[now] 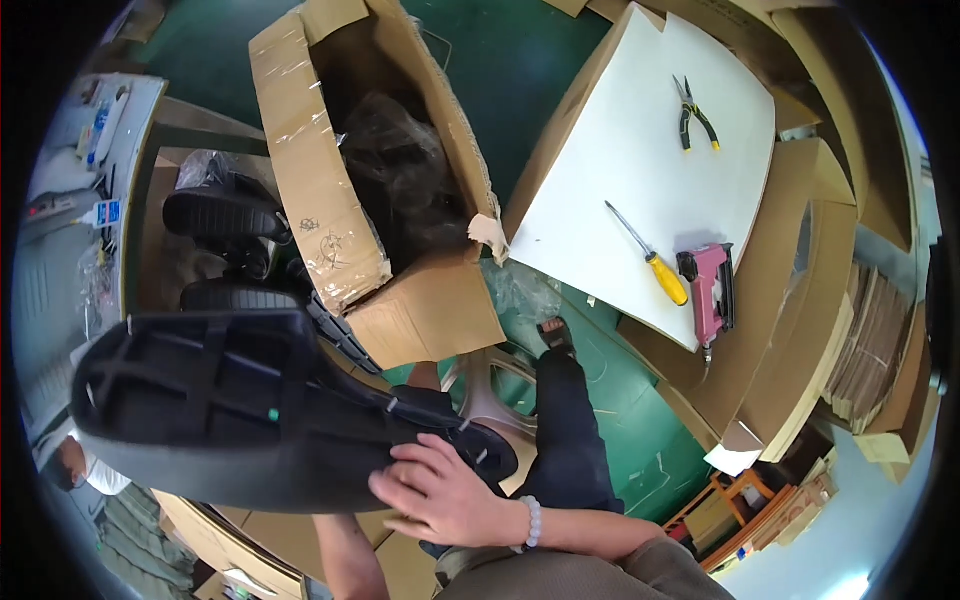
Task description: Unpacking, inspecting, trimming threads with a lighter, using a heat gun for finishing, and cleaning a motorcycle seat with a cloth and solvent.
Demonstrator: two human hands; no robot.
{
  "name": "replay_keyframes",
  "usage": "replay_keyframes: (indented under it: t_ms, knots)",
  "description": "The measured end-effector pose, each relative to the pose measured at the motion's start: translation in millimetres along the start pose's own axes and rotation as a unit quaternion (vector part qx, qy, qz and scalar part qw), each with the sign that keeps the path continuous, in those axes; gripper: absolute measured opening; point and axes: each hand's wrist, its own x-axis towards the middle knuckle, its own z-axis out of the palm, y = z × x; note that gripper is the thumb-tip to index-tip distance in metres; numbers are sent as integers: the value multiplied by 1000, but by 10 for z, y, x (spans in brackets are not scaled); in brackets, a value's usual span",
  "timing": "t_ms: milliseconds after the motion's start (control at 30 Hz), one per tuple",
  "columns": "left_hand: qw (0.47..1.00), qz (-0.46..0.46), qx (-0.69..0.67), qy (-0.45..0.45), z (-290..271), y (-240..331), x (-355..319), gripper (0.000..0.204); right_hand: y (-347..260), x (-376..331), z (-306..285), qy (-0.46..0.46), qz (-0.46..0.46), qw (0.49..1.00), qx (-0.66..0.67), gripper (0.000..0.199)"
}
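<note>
- Green floor (520,70) runs under everything you see, hemmed in by stacked cardboard on the far right and a cluttered bench (90,130) at the left edge.
- Nearest you, the black plastic chair shell (200,400) lies across your lap with its ribbed underside up. Judge it stiff and bulky but not very heavy; the smooth outer rim could slip, so the moulded ribs and the narrow end give the surest hold.
- Behind it stands an open cardboard box (330,190) with taped flaps, dark plastic-wrapped parts inside; more black chair parts (220,215) sit just left of it.
- To the right, a white board (620,150) rests on cardboard and serves as a work surface.
- Your right hand (445,495) lies flat over the shell's narrow end, fingers spread and pressing rather than closed around anything.
- Your left hand is hidden beneath the shell; only its forearm (345,555) shows, so you cannot tell its grip.
- On the board lie a pink staple gun (712,292), a yellow-handled screwdriver (652,258) and yellow-handled pliers (695,112), well apart from your hands.
</note>
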Motion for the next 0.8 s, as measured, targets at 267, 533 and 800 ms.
replay_keyframes:
  t_ms: [267,533,800]
  knots:
    - [998,-17,-1,-53,-502,-321,194,44,729,-170,-381,-157,362,905,159,74]
    - [949,-82,195,233,-1598,397,-392,43,547,-494,-442,-67,543,778,309,47]
    - [636,-93,733,223,-1908,-618,2549,44,1100,-1274,-842,95,624,754,182,43]
